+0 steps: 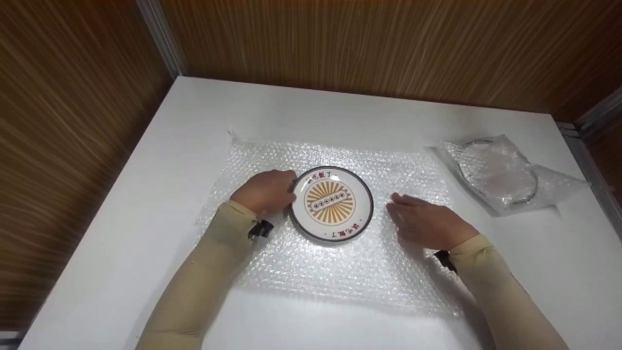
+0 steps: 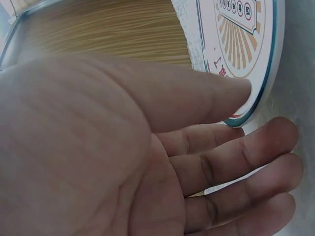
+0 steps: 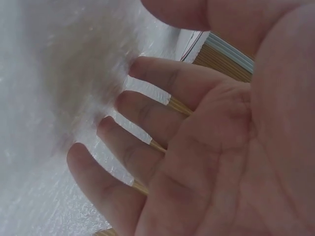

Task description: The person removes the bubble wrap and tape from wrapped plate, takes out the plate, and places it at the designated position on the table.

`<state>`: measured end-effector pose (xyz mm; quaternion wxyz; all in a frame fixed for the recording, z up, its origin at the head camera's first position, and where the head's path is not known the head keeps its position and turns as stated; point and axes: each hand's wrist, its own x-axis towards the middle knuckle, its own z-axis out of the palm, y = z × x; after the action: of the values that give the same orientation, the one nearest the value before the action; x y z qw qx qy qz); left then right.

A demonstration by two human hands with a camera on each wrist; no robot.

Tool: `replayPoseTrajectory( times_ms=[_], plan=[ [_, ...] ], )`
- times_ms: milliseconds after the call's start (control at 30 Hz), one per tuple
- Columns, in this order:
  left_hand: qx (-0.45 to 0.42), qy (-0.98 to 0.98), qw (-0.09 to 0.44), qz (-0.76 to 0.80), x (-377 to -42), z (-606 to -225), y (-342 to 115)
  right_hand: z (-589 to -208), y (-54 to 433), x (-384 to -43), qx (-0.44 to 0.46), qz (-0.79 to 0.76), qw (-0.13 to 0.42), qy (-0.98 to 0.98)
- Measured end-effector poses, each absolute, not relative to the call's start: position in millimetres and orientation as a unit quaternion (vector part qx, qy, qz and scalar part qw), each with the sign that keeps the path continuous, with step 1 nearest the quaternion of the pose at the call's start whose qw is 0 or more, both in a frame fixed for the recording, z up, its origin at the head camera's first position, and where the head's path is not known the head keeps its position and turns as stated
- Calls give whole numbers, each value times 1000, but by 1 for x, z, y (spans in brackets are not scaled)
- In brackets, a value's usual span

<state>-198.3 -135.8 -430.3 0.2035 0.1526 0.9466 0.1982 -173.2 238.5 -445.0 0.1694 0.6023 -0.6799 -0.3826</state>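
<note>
A round white plate (image 1: pixel 332 203) with a dark rim and a gold sunburst pattern lies in the middle of a bubble wrap sheet (image 1: pixel 340 272). My left hand (image 1: pixel 269 192) is at the plate's left edge. In the left wrist view its thumb (image 2: pixel 216 98) lies on the plate (image 2: pixel 246 49) near the rim and the fingers (image 2: pixel 256 147) reach under the edge, pinching it. My right hand (image 1: pixel 420 219) rests flat on the wrap just right of the plate, apart from it. Its fingers (image 3: pixel 147 115) are spread and straight over the bubble wrap (image 3: pixel 49 98).
A second plate wrapped in bubble wrap (image 1: pixel 500 172) lies at the right rear of the white table (image 1: pixel 146 218). Wooden walls (image 1: pixel 73 121) close off the left and back. Metal rails run along the right edge.
</note>
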Motion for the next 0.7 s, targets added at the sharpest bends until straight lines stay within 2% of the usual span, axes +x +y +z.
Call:
replayPoseTrajectory(
  times_ms=[100, 233, 333, 600, 700],
  plan=[
    [157, 945, 207, 199, -199, -432, -137, -443, 236, -170, 592, -355, 149, -708],
    [159, 943, 211, 201, -199, -431, -138, -439, 233, -163, 498, -172, 14, -850],
    [158, 944, 211, 200, -199, -429, -138, -437, 230, -161, 419, -34, -33, -907],
    [156, 943, 223, 188, -201, -430, -135, -437, 231, -162, 395, -13, -51, -917],
    [156, 942, 229, 191, -203, -432, -132, -439, 237, -165, 473, -104, -11, -875]
  ],
)
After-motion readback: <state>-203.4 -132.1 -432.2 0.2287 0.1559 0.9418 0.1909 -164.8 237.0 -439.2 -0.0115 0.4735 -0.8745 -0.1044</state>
